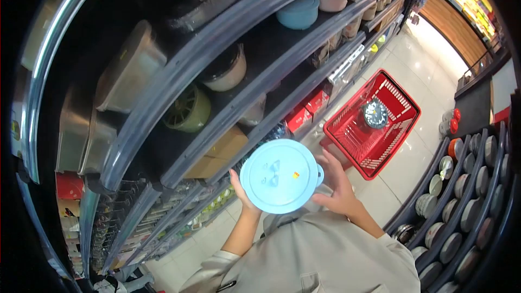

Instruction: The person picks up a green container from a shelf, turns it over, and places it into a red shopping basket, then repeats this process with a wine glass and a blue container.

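Observation:
A light blue round lidded container (282, 176) is held up in front of my body, its lid facing me. The lid carries a raised face-like or bow-like shape, a small yellow-and-red sticker, and a small tab at its right edge. My left hand (244, 194) grips the container's left side, thumb up along the rim. Around the right side my right hand (337, 185) is closed, near the tab. The container's underside and most fingertips are hidden.
A red shopping basket (399, 141) stands on the tiled floor, with a round dark-patterned item (375, 114) inside. Shelves on the left hold another blue lidded container (298, 12), a green pot (188, 109) and metal bins (130, 70). Racks of stacked dishes (450, 247) stand at right.

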